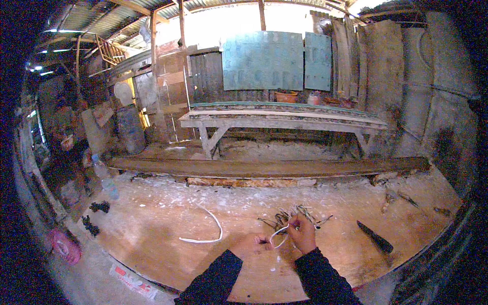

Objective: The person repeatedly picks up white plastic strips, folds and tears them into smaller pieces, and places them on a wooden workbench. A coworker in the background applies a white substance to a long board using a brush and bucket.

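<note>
Low over the wooden tabletop (168, 264), my left hand (252, 246) and my right hand (303, 235) are close together, both with closed fingers. A thin white cord (272, 239) bends in a loop between them, pinched at either side. Just behind my right hand lies a loose bundle of thin dark and pale strands (281, 217), partly hidden by that hand. Another white cord (219, 227) rests in a curve on the wood to the left. To the right lies a dark, tapered blade-like tool (375, 238), apart from my hands.
A long wooden beam (274, 166) runs along the table's far edge. At the left stand a clear bottle (105, 178) and dark clumps (91, 226). Small tools (408, 199) lie far right. Beyond is a long bench (284, 120); a pink coil (66, 246) sits below left.
</note>
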The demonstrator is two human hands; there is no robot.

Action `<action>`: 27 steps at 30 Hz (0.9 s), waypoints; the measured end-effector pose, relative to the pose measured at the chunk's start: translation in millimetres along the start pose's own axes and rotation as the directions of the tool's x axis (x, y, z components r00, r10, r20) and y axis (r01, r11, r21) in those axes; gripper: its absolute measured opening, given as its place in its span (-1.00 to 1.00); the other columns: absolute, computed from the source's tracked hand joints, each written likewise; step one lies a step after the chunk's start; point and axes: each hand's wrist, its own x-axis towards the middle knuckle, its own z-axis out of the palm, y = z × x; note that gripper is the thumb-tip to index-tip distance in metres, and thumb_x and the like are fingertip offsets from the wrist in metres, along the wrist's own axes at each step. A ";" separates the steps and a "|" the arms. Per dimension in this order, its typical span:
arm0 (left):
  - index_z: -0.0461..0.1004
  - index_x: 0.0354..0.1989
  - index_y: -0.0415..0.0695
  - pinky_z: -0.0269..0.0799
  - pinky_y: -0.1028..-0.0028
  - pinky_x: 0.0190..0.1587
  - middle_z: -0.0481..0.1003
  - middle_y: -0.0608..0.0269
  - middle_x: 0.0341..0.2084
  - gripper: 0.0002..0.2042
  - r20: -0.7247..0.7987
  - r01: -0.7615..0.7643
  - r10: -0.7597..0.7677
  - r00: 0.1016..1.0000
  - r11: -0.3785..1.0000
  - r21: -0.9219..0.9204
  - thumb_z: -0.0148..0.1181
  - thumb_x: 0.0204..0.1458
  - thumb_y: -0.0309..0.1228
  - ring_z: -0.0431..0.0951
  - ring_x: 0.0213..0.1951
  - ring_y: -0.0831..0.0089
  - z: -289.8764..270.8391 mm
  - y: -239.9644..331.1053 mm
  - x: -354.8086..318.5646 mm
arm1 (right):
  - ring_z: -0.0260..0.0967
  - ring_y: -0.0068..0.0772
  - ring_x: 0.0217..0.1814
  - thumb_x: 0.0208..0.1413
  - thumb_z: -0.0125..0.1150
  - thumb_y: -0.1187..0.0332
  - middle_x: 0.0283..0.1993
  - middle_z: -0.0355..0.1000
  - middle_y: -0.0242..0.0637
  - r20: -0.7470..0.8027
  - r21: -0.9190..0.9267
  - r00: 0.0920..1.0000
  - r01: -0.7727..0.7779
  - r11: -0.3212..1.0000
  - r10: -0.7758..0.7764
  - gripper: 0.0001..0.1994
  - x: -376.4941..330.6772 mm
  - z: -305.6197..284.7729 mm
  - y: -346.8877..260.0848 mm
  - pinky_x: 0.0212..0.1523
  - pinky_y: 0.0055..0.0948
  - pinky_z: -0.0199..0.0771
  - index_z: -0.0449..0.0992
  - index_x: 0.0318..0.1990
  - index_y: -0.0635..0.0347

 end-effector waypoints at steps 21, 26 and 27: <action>0.40 -0.44 -0.10 0.09 0.72 -0.61 0.29 0.52 -0.63 -0.90 -0.067 -0.156 0.142 0.988 0.933 -0.323 0.13 -0.05 -0.36 0.21 -0.62 0.76 30.1 18.4 -10.4 | 0.34 -0.42 -0.34 -0.12 0.18 0.36 -0.43 0.39 -0.21 -0.150 -0.024 0.976 -0.163 0.986 0.157 -0.86 -1.2 -4.7 -8.3 -0.31 -0.47 0.32 0.50 -0.42 0.23; 0.42 -0.45 -0.13 0.04 0.72 -0.67 0.26 0.53 -0.71 -0.92 -0.390 -0.178 0.033 0.920 0.923 -0.341 0.14 -0.09 -0.41 0.18 -0.68 0.76 5.6 26.1 -9.0 | 0.32 -0.45 -0.37 -0.17 0.21 0.40 -0.45 0.34 -0.28 -0.185 -0.167 0.982 0.017 0.986 -0.048 -0.89 13.3 -11.6 23.6 -0.36 -0.51 0.32 0.50 -0.46 0.23; 0.43 -0.46 -0.14 0.03 0.72 -0.68 0.25 0.53 -0.72 -0.92 -0.449 -0.169 0.001 0.894 0.927 -0.334 0.14 -0.09 -0.41 0.17 -0.69 0.76 1.8 29.3 -9.6 | 0.32 -0.46 -0.38 -0.18 0.21 0.41 -0.47 0.34 -0.29 -0.185 -0.118 0.982 0.011 0.993 -0.033 -0.89 13.5 -11.1 27.6 -0.36 -0.52 0.32 0.50 -0.47 0.24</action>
